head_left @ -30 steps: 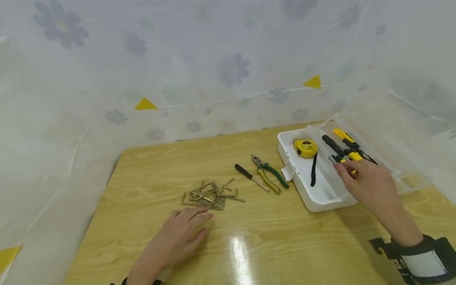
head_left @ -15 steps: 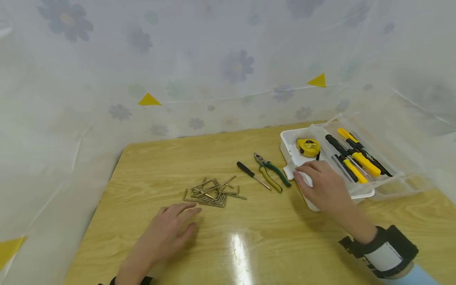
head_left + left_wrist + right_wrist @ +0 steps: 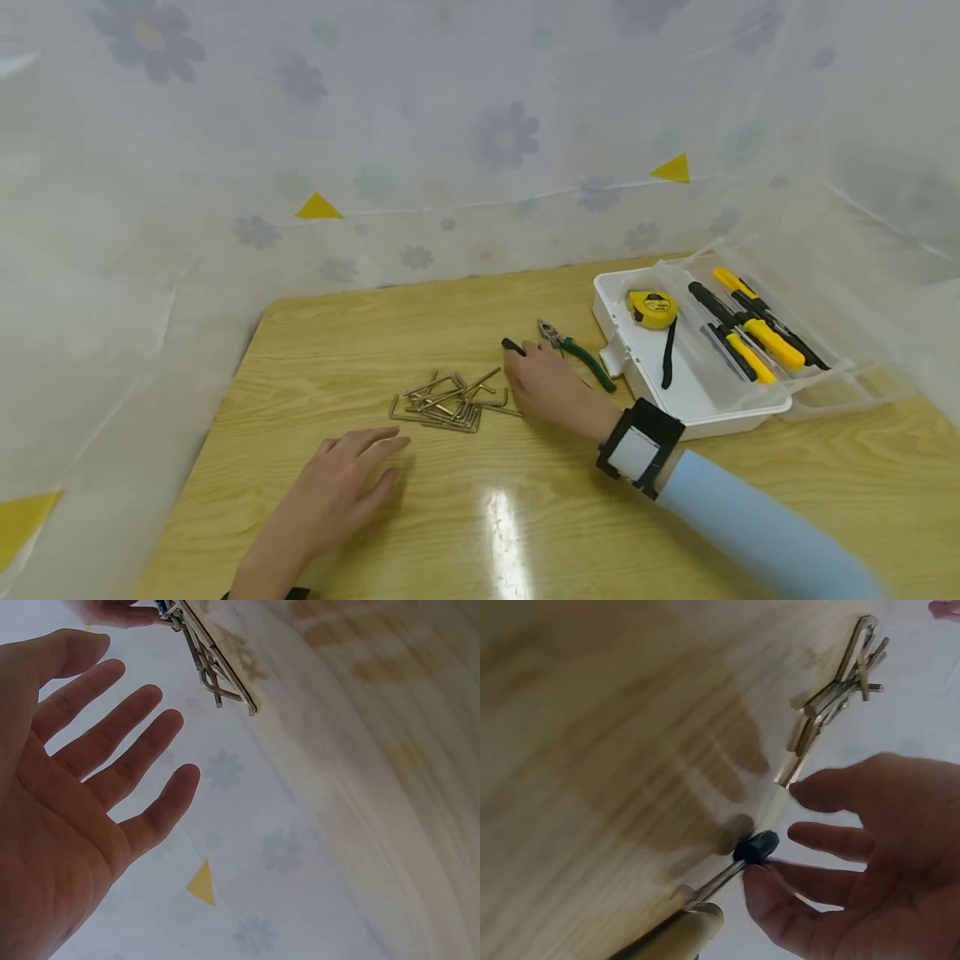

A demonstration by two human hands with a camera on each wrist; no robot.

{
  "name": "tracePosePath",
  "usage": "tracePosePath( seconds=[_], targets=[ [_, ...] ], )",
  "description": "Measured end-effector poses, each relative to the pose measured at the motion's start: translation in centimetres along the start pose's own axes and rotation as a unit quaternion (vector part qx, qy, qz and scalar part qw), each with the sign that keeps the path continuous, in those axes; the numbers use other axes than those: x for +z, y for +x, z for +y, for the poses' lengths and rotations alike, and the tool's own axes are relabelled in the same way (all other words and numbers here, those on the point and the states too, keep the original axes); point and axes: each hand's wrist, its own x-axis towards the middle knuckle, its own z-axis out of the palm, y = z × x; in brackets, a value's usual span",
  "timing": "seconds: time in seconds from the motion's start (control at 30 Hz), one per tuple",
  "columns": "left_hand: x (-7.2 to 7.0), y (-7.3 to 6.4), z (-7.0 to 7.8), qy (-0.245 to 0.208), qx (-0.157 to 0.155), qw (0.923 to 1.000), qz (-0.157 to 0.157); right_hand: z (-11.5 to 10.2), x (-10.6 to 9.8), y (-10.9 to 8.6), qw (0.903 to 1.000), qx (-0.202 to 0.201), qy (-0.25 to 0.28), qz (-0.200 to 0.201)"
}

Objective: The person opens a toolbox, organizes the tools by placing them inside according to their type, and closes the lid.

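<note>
Likely light and stiff, the screwdriver (image 3: 721, 880) suits a pinch on its handle (image 3: 756, 847), though I cannot tell if the right hand (image 3: 551, 383) grasps it; the left hand (image 3: 341, 487) has its fingers loose

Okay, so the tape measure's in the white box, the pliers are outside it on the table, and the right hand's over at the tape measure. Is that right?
Not quite: the right hand is at the screwdriver on the table, as the head view shows. The rest stands.
</note>
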Motion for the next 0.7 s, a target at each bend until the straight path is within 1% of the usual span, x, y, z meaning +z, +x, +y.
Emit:
tracePosePath(
  seconds=[0.13, 0.2, 0.27, 0.33, 0.4, 0.47, 0.57, 0.63, 0.7],
  targets=[
    [0.0, 0.1, 0.0, -0.003, 0.006, 1.0000, 0.007, -0.4, 0.1, 1.1, 0.9987, 0.028, -0.012, -0.042],
    [0.0, 0.1, -0.1, -0.004, 0.007, 0.9999, 0.008, -0.6, -0.1, 1.2, 0.9975, 0.034, -0.004, -0.061],
    [0.1, 0.1, 0.0, -0.003, 0.006, 0.9999, 0.009, -0.8, -0.2, 0.9, 0.9964, 0.032, 0.001, -0.078],
    [0.1, 0.1, 0.0, -0.003, 0.006, 0.9999, 0.009, -0.9, -0.4, 0.5, 0.9959, 0.027, 0.003, -0.087],
    [0.1, 0.2, 0.0, -0.002, 0.008, 0.9999, 0.007, -1.0, -1.0, 0.1, 0.9965, 0.022, 0.005, -0.081],
    [0.1, 0.2, 0.0, -0.002, 0.010, 0.9999, 0.007, -1.0, -1.8, -0.3, 0.9983, 0.023, 0.004, -0.053],
    [0.0, 0.2, 0.0, -0.004, 0.008, 0.9999, 0.006, -1.0, -3.7, -1.0, 0.9992, 0.019, 0.029, 0.020],
    [0.0, 0.3, 0.0, -0.004, 0.006, 0.9999, 0.008, -1.0, -4.8, -1.5, 0.9955, 0.015, 0.056, 0.074],
    [0.0, 0.3, 0.0, -0.006, 0.006, 0.9999, 0.008, -1.0, -5.7, -2.1, 0.9894, 0.008, 0.086, 0.117]
  ],
)
